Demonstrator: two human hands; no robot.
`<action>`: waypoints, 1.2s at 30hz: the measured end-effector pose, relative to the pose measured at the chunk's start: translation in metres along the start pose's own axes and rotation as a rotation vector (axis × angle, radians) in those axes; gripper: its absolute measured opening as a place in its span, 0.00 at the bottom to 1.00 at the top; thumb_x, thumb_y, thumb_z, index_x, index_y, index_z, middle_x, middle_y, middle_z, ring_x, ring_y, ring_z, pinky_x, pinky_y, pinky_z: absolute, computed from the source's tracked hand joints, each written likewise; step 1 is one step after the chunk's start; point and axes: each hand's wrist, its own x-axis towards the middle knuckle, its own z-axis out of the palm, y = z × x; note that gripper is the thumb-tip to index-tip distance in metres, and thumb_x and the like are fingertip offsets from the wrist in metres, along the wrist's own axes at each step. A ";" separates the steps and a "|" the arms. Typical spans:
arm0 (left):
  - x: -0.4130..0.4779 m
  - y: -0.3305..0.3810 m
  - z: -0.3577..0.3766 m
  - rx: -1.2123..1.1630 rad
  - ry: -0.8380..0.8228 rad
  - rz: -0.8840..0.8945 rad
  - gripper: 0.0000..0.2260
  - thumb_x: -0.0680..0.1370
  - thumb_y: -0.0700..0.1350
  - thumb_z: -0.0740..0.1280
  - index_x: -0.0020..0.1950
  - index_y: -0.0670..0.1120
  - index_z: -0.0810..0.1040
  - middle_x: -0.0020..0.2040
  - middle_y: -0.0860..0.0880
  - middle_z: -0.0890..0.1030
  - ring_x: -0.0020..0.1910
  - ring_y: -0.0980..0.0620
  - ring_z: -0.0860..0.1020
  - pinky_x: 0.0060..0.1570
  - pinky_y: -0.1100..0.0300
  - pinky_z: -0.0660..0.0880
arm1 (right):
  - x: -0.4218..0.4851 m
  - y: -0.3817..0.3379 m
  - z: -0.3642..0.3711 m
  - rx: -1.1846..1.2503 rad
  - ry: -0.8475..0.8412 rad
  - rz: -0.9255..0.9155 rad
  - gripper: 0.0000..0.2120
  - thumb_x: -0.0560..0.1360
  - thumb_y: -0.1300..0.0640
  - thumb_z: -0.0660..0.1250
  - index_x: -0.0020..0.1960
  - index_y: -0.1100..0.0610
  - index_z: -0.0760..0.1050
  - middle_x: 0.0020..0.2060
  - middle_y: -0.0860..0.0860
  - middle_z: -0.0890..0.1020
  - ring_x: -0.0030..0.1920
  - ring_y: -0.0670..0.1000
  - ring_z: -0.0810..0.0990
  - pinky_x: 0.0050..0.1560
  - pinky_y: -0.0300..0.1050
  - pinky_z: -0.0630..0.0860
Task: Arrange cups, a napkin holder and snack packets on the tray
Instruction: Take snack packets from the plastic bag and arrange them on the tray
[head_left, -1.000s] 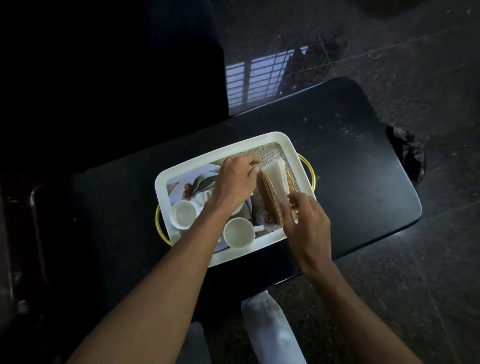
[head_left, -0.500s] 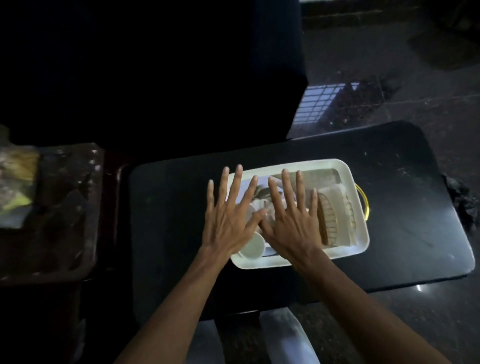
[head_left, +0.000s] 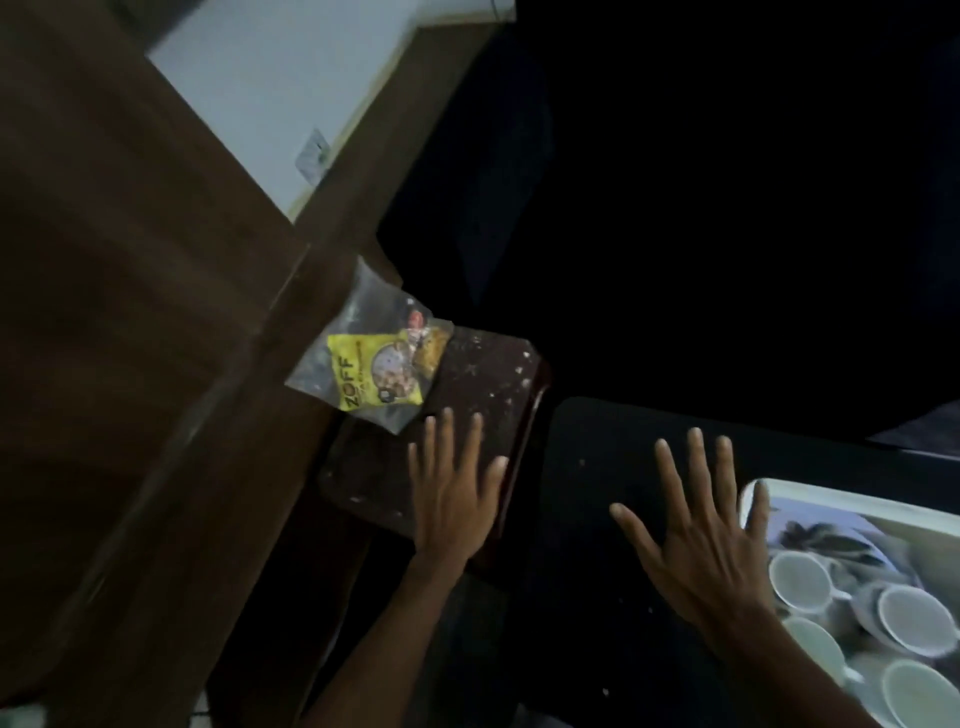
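A clear snack packet (head_left: 374, 371) with a yellow label lies at the far left corner of a small dark brown stool (head_left: 467, 379). My left hand (head_left: 452, 488) hovers flat over the stool, fingers spread, just short of the packet. My right hand (head_left: 701, 535) is spread open above the black table (head_left: 597, 467). At the right edge sits the white tray (head_left: 831, 501) holding several white cups (head_left: 797, 574) on saucers. The napkin holder is out of view.
A brown wooden cabinet or door (head_left: 130, 312) fills the left side, close to the stool. A pale wall (head_left: 291, 93) shows above. The area behind the table is dark.
The view has swung left from the tray toward the stool. Both hands left the tray and moved left, staying spread open; the left hand now reaches over the stool near the packet.
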 end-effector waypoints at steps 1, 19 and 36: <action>0.011 -0.023 -0.006 -0.044 0.042 -0.077 0.28 0.83 0.59 0.55 0.79 0.47 0.65 0.80 0.39 0.64 0.79 0.37 0.61 0.75 0.37 0.61 | 0.005 -0.014 0.000 0.002 0.006 -0.013 0.42 0.74 0.28 0.42 0.80 0.52 0.53 0.80 0.55 0.51 0.80 0.57 0.46 0.75 0.68 0.53; 0.202 -0.241 -0.063 -0.609 0.049 -0.388 0.13 0.74 0.45 0.75 0.33 0.40 0.78 0.31 0.45 0.72 0.37 0.51 0.70 0.33 0.55 0.65 | -0.030 -0.127 0.029 0.145 0.120 0.044 0.42 0.79 0.32 0.43 0.68 0.65 0.75 0.67 0.65 0.75 0.69 0.66 0.72 0.54 0.65 0.80; 0.007 0.042 -0.234 -0.021 0.490 0.817 0.09 0.78 0.50 0.72 0.41 0.47 0.85 0.36 0.50 0.81 0.34 0.48 0.80 0.42 0.52 0.70 | 0.005 -0.135 -0.172 1.546 0.036 0.530 0.23 0.75 0.51 0.74 0.63 0.62 0.73 0.50 0.59 0.81 0.47 0.54 0.85 0.46 0.47 0.83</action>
